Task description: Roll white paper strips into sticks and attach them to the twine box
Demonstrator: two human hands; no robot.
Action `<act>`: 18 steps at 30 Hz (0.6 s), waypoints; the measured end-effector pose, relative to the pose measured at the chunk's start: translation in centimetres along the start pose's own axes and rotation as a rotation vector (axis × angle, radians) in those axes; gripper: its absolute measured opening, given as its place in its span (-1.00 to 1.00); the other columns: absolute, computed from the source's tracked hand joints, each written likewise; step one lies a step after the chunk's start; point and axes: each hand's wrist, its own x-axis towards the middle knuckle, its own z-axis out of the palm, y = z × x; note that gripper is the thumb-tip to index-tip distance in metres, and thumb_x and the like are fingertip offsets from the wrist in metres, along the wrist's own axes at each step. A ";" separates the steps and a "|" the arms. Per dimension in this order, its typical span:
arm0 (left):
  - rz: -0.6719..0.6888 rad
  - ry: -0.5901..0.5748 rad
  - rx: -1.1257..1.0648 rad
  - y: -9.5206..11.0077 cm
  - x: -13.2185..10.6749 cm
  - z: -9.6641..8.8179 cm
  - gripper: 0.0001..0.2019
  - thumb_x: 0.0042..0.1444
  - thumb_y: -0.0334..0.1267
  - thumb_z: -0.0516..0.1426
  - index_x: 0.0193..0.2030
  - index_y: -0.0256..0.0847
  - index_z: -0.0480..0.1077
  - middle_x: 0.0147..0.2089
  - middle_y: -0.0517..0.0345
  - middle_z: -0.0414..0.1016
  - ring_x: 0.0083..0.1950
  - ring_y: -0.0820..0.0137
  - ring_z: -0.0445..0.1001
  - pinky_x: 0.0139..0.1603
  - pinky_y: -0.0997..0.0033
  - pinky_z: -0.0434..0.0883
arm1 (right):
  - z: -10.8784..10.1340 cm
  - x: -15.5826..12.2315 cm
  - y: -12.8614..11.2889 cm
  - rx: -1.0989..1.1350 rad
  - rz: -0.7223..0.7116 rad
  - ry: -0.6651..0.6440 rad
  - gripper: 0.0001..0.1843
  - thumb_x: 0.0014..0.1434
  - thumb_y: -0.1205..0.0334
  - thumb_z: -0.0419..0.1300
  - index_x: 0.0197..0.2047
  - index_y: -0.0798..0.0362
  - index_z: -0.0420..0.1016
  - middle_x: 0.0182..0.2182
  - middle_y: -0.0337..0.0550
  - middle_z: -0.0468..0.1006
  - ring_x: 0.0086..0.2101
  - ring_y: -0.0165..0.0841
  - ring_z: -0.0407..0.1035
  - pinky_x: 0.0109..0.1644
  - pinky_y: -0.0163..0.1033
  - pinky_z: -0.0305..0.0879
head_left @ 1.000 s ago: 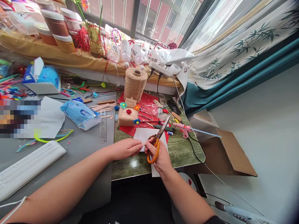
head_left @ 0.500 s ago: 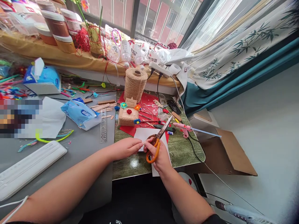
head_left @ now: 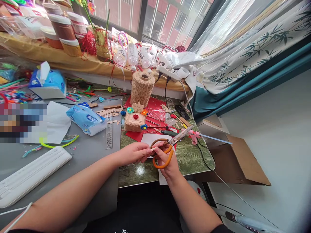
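My left hand [head_left: 134, 152] is closed, its thumb and fingertips pinching a small pale piece [head_left: 153, 149] whose kind I cannot make out. Against it, fingertips of my right hand [head_left: 170, 165] touch the same piece. Scissors [head_left: 180, 136] with orange handles hang in my right hand, blades pointing up and right in front of a pink glue gun [head_left: 195, 137]. Beneath both hands lies white paper [head_left: 147, 138]. Just beyond is a twine-wrapped box [head_left: 134, 124] with small coloured flowers on and around it.
Behind the box stands a big twine spool [head_left: 143, 89]. A blue wipes pack [head_left: 86, 119], a clear ruler [head_left: 109, 134] and a white keyboard-like bar [head_left: 36, 174] lie to the left. The glue gun's cord hangs off the right table edge, beside a cardboard box [head_left: 247, 158].
The scissors have turned in my right hand, so their tips now point further right and lower. The pale piece between my fingertips shows more clearly. The view has shifted slightly.
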 end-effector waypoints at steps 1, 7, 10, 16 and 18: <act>0.017 0.030 -0.011 -0.1 0.1 -0.1 -0.59 0.27 0.14 0.14 -0.22 -0.24 0.37 -0.45 0.24 0.40 -0.46 0.50 0.32 -0.44 0.49 0.28 | -0.2 0.1 -0.2 0.004 -0.007 0.005 -0.66 0.07 0.21 0.47 -0.20 -0.04 0.39 -0.24 -0.22 0.57 -0.33 -0.36 0.48 -0.18 -0.18 0.48; 0.155 0.068 -0.124 -0.6 0.1 -0.7 -0.59 0.05 -0.18 0.39 0.00 -0.26 0.47 -0.18 0.06 0.60 -0.15 0.39 0.55 -0.12 0.37 0.50 | -1.3 0.5 -1.3 0.016 -0.016 0.021 -0.66 0.07 0.22 0.47 -0.19 -0.04 0.40 -0.21 -0.21 0.57 -0.30 -0.36 0.50 -0.15 -0.18 0.49; 0.171 0.080 -0.078 -0.8 0.2 -0.6 -0.70 0.05 -0.20 0.39 -0.14 -0.30 0.54 -0.22 0.06 0.61 -0.20 0.40 0.56 -0.13 0.38 0.52 | -1.4 0.4 -1.2 0.039 0.012 -0.024 -0.66 0.06 0.24 0.48 -0.19 -0.03 0.40 -0.21 -0.22 0.58 -0.30 -0.37 0.51 -0.17 -0.22 0.49; 0.222 0.115 0.057 -0.5 0.2 -0.6 -0.73 0.03 -0.20 0.41 -0.18 -0.31 0.59 -0.24 0.06 0.65 -0.22 0.39 0.60 -0.17 0.46 0.54 | -1.4 0.2 -0.7 0.098 0.046 -0.106 -0.69 0.10 0.26 0.46 -0.17 -0.02 0.43 -0.22 -0.21 0.60 -0.30 -0.37 0.53 -0.15 -0.23 0.52; 0.238 0.119 0.105 -0.4 0.1 -0.7 -0.74 0.03 -0.19 0.41 -0.19 -0.31 0.61 -0.25 0.04 0.67 -0.24 0.38 0.61 -0.19 0.46 0.55 | -1.4 0.3 -0.7 0.102 0.058 -0.133 -0.70 0.12 0.25 0.45 -0.16 -0.02 0.43 -0.21 -0.20 0.60 -0.32 -0.36 0.54 -0.18 -0.23 0.53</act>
